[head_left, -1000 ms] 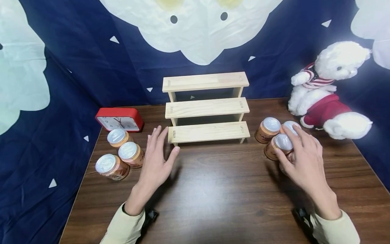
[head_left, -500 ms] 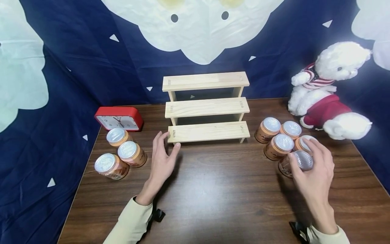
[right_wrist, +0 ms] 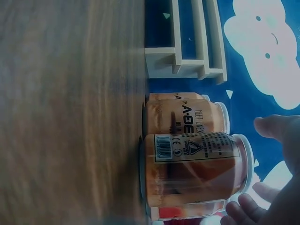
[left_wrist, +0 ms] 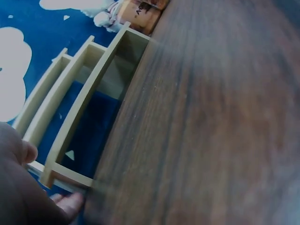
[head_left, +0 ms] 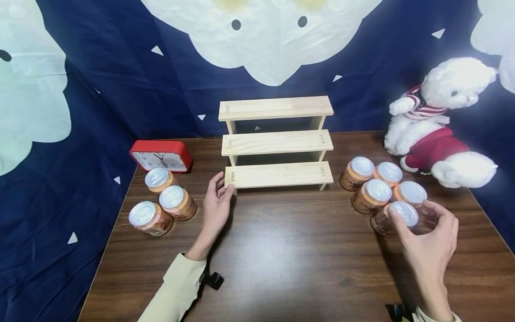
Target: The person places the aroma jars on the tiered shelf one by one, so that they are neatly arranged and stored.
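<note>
Five cans (head_left: 376,192) at four o'clock from the rack (head_left: 277,143), right hand (head_left: 432,243) wide at the nearest; left hand (head_left: 217,208) at rack's eight o'clock, grip unclear. Packed close; I'd fear a sidelong knock toppling neighbours.

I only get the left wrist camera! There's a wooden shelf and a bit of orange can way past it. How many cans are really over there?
Observer: Five cans, bunched together to the right of the three-step wooden shelf, as the head view shows.
Operator: Ooh! So where's the other hand?
Observer: The right hand is beside the nearest can of that bunch, thumb and fingers held apart.
Operator: And is anything hiding on the shelf's left side?
Observer: Yes, a red clock, with three more cans in front of it.
</note>
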The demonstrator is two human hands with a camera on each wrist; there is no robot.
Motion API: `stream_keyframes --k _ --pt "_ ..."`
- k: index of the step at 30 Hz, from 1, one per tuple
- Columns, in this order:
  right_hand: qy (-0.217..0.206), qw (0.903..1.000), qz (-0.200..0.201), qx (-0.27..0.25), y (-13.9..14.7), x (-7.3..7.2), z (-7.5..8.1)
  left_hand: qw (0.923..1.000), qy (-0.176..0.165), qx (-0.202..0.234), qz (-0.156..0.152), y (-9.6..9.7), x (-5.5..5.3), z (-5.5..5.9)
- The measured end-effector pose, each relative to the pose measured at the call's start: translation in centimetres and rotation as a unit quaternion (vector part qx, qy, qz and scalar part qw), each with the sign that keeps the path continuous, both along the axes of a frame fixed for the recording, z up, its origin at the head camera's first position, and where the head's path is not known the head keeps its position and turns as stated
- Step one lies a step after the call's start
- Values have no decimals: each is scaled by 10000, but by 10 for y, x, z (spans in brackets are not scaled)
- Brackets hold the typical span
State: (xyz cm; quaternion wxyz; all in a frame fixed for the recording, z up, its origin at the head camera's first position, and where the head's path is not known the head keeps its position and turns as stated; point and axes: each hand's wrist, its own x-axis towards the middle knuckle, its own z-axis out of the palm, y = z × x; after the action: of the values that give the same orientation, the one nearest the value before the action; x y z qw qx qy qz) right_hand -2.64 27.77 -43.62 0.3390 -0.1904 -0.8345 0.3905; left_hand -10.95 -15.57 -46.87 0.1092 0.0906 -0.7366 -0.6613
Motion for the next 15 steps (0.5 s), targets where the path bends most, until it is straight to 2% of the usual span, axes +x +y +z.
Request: stream_keyframes --k 4,7,15 --pt "-477 9983 -60 -323 2 4 -2 9989 183 356 248 0 -4 -6" --pt "-708 9965 -44 -436 3 6 -4 9977 282 458 402 0 -6 -9" --pt "-999 9946 3 -298 6 6 -7 9968 390 410 572 2 -7 -12"
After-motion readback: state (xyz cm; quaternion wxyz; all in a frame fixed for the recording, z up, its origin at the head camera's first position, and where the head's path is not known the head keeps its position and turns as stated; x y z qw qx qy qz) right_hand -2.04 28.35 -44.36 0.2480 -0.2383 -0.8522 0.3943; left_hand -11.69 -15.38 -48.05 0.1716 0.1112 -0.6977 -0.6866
